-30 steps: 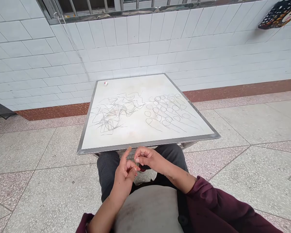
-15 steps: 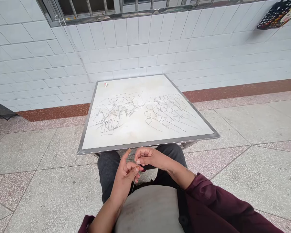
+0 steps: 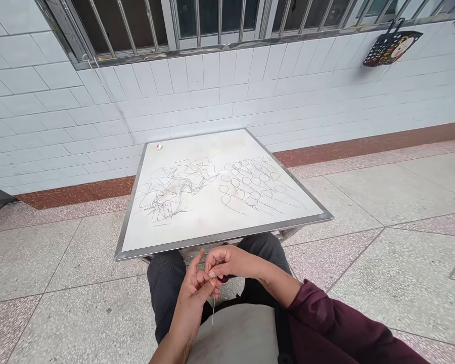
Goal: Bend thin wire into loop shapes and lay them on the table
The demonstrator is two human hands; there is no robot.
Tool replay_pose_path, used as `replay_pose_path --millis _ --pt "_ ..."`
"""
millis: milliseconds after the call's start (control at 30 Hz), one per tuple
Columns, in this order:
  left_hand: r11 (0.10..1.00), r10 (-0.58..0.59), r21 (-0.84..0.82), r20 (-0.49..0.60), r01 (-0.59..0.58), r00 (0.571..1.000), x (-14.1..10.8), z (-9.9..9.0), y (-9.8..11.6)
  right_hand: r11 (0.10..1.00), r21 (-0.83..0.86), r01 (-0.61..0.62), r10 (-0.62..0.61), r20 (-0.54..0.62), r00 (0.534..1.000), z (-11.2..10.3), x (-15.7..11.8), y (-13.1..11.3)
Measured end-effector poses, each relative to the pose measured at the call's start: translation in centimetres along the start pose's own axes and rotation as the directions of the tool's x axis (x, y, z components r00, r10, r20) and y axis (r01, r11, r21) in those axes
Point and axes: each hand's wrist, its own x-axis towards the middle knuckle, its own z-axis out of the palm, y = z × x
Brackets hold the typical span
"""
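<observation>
Above my lap, my left hand (image 3: 193, 293) pinches a thin wire (image 3: 213, 311) between thumb and fingers, its index finger stretched out. The wire's tail hangs down in front of the grey apron. My right hand (image 3: 225, 262) is closed at the wire's upper end, its fingertips meeting those of the left hand. On the white table (image 3: 197, 227) beyond lie a tangle of loose bent wires (image 3: 174, 189) at the left and several wires with a round loop and straight tail (image 3: 254, 182) at the right.
The table's grey metal edge (image 3: 227, 236) lies just past my hands. A small white and red object (image 3: 159, 147) sits at its far left corner. Behind it are a tiled wall (image 3: 197, 108), a barred window (image 3: 212, 23) and a hanging black bag (image 3: 390, 48).
The view has tilted up and shifted, showing more of the window and bag. Both hands stay together on the wire, whose tail now hangs more upright.
</observation>
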Motion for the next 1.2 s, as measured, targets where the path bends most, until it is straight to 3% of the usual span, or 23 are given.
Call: replay_pose_path --millis 233,367,567,667,833,1200 --pt "1.0 0.023 -0.005 -0.121 -0.024 0.992 0.4 -0.3 -0.2 1.0 0.001 0.011 -0.011 -0.067 0.998 0.1 0.0 -0.1" --pt "0.994 0.096 0.06 -0.103 -0.09 0.99 0.4 -0.6 -0.2 0.998 -0.056 -0.011 0.006 -0.077 0.997 0.2 0.0 0.1" --pt "0.983 0.109 0.156 -0.1 -0.093 0.989 0.5 -0.8 0.0 0.973 -0.23 0.023 -0.034 -0.047 0.998 0.5 -0.3 -0.5" --pt "0.975 0.156 0.179 -0.119 -0.133 0.981 0.5 -1.1 0.2 0.98 -0.199 0.033 -0.041 -0.04 0.998 0.7 -0.5 -0.9" --pt "0.963 0.239 0.179 -0.224 -0.201 0.945 0.2 -1.2 0.8 0.993 -0.077 0.091 -0.105 -0.21 0.972 0.9 -0.4 0.2" --pt "0.941 0.27 0.252 -0.165 -0.224 0.949 -0.3 -0.5 1.3 0.993 -0.098 0.071 -0.099 -0.321 0.942 1.6 0.0 0.3"
